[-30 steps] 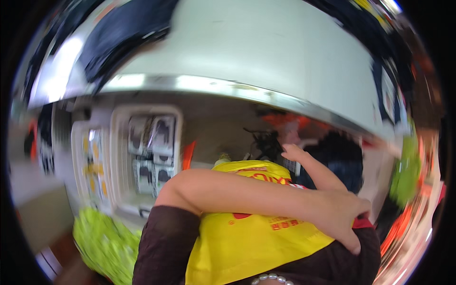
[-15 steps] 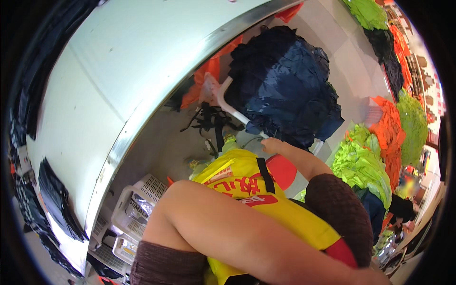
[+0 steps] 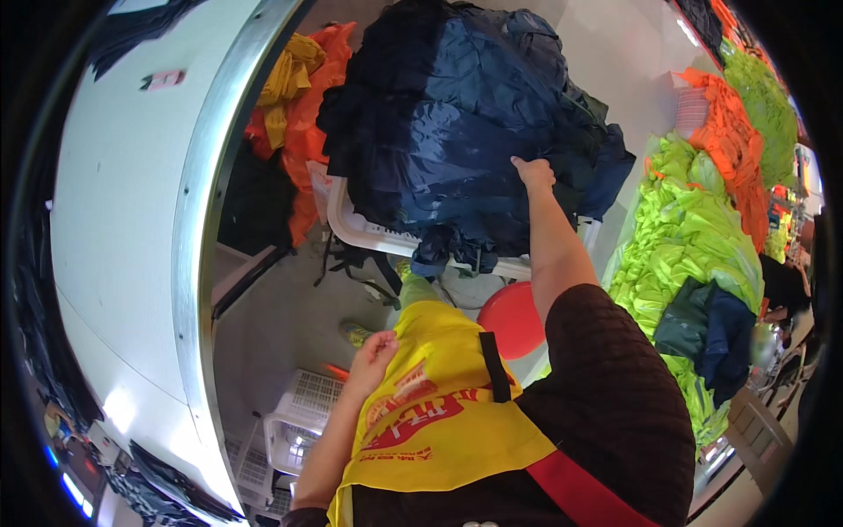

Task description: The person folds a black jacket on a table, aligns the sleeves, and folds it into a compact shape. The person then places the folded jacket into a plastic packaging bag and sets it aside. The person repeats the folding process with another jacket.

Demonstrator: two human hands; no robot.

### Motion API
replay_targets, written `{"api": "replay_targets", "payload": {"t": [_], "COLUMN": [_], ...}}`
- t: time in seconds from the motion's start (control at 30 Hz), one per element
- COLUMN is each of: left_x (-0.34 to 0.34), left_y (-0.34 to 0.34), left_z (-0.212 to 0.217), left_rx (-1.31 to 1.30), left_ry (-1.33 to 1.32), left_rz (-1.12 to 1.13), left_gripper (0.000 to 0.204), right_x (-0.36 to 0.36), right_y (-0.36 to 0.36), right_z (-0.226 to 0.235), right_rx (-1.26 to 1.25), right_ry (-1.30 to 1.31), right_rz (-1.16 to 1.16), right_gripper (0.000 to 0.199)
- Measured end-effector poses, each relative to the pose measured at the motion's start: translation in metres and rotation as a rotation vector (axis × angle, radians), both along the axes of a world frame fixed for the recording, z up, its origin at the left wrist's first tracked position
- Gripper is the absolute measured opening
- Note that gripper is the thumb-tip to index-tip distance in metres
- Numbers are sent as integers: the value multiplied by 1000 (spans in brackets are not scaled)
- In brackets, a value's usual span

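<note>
A large heap of navy garments [image 3: 465, 132] fills a white plastic basket [image 3: 342, 220] in front of me, spilling over its near rim. My right hand [image 3: 536, 173] reaches out onto the right part of the heap, its fingers curled on the dark cloth. Just over my yellow apron [image 3: 448, 395], my left hand [image 3: 376, 354] is held with fingers loosely curled; nothing shows in it.
A white table with a metal edge [image 3: 195, 193] runs along the left. Orange cloth [image 3: 307, 114] lies beyond it. A red stool [image 3: 512, 321] stands below my right arm. Lime garments [image 3: 685, 237] are piled at right; small white baskets [image 3: 294, 439] sit at lower left.
My right hand has moved from the basket rim up onto the navy heap. My left arm, which crossed my body, has swung back to the left. The view has shifted.
</note>
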State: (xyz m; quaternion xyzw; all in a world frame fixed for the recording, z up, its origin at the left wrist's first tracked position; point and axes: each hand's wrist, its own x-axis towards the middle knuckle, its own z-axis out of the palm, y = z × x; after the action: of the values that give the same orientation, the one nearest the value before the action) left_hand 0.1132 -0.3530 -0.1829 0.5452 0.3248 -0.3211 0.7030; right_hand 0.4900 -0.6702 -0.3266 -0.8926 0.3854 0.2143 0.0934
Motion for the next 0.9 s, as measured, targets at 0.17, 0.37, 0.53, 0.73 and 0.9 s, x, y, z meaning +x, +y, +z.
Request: {"api": "replay_targets", "payload": {"t": [0.17,0.37,0.53,0.73,0.9], "left_x": [24,89,125,175,87], "left_y": [-1,13,29,11,52], "left_z": [-4,54,89,198,195], "left_rx": [60,427,869,862,362], "left_ry": [14,-278,-735,-1328,-1172], "left_rz": [33,-261,-673,-976,-623], "left_gripper": [28,35,71,109,80], "right_x": [-26,-119,-164,-218,-237], "right_y": [-28,-23,45,173,300], "right_z": [-20,109,306,395,477], "right_rx": [-98,1100,2076,2734,2144], "right_ry": [-141,-255,504,933,493], "right_rz": [196,382,579,351,824], "right_gripper": [31,14,17,31,34]}}
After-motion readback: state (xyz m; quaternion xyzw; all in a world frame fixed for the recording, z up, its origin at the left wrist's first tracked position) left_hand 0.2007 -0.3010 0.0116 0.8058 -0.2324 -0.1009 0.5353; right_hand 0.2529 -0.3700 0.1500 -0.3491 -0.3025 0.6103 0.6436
